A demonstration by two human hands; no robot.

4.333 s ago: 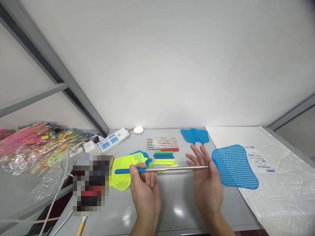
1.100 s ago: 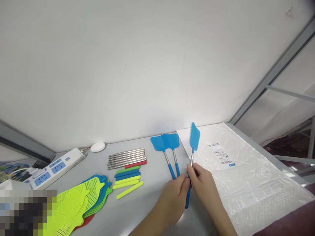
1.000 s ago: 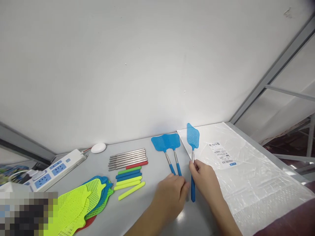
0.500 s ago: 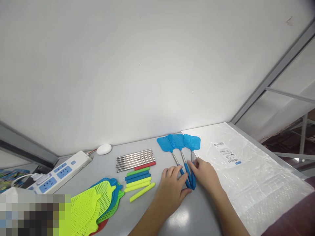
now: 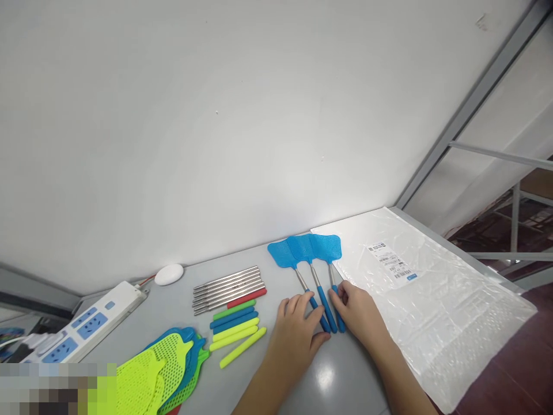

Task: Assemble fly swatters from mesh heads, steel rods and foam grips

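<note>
Three blue fly swatters lie fanned side by side on the grey table, mesh heads away from me and overlapping. My left hand (image 5: pixel 298 328) has its fingers and thumb around the blue grip of the left fly swatter (image 5: pixel 281 253). Between my hands lies the middle fly swatter (image 5: pixel 322 297), its steel rod running into a blue grip. My right hand (image 5: pixel 358 311) pinches the right fly swatter (image 5: pixel 327 248) at the top of its grip, fingers curled. The fingertips partly cover the left and right grips.
Left of my hands are several steel rods (image 5: pixel 228 288), a red grip tube (image 5: pixel 247 297), and green, blue and yellow tubes (image 5: pixel 243 347). Mesh swatter heads (image 5: pixel 173 357) pile nearer me. A power strip (image 5: pixel 93 323) and white oval object (image 5: pixel 169 275) lie farther left; a plastic mailer (image 5: pixel 432 311) lies right.
The right fly swatter has swung left at its head, which now overlaps the middle one. Its grip end has parted from the middle grip. The camera view has shifted slightly.
</note>
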